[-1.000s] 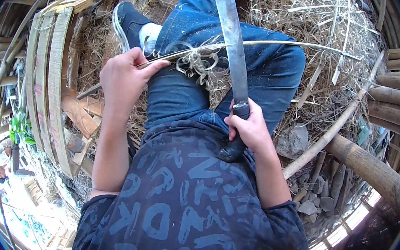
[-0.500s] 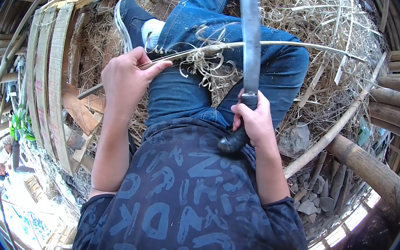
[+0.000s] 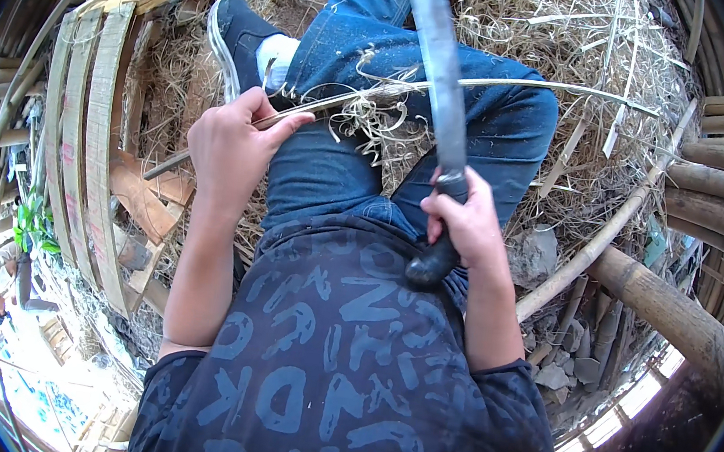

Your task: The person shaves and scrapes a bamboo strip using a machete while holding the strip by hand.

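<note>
Left fingers [image 3: 295, 123] pinch a strip [image 3: 514, 83], probably light and springy, best held there; right fingers [image 3: 450, 207] grasp the knife [image 3: 450, 134] by its handle [image 3: 438, 259].

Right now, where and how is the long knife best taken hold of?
Likely its black handle, from the near right side, as the right hand does: the thick, rounded handle points toward the dark shirt, the bare blade away from it.

Metal blade [image 3: 441, 68], glossy handle [image 3: 431, 267]
</note>
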A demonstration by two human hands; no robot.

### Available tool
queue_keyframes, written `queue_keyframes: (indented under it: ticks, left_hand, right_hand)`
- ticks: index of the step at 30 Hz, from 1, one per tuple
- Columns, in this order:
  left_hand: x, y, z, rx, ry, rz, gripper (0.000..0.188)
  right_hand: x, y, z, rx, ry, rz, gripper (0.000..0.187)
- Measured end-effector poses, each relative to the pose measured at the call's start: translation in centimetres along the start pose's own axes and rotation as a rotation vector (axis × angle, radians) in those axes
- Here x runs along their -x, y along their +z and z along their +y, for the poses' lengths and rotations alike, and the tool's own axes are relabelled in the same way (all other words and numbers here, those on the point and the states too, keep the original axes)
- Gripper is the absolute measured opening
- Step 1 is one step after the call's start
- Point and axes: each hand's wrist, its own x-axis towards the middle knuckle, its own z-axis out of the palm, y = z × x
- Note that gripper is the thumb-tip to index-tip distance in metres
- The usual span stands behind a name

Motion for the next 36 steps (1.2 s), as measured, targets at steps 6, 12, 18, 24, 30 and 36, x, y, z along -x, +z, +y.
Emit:
queue_keyframes:
  ticks: [6, 12, 18, 24, 30, 36]
  left_hand:
    - [-0.1, 0.7, 0.8, -0.016, 0.062, 0.038, 0.051]
    - [0.1, 0.7, 0.9, 0.022, 0.074, 0.048, 0.051]
    - [0.5, 0.5, 0.0, 0.001, 0.068, 0.058, 0.05]
    - [0.7, 0.7, 0.7, -0.039, 0.162, 0.124, 0.048]
    - [0.4, 0.8, 0.4, 0.0, 0.116, 0.12, 0.048]
    - [0.7, 1.0, 1.1, 0.012, 0.186, 0.117, 0.05]
  right_hand:
    - [0.8, 1.3, -0.3, 0.148, 0.036, -0.042, 0.022]
    - [-0.7, 0.4, -0.7, 0.109, -0.05, 0.104, 0.024]
    - [-0.2, 0.4, -1.0, 0.139, 0.006, 0.042, 0.024]
    - [0.0, 0.5, -0.8, 0.109, -0.026, 0.057, 0.024]
    - [0.3, 0.6, -0.8, 0.196, -0.034, 0.016, 0.02]
    - [0.4, 0.4, -1.0, 0.165, -0.033, 0.051, 0.023]
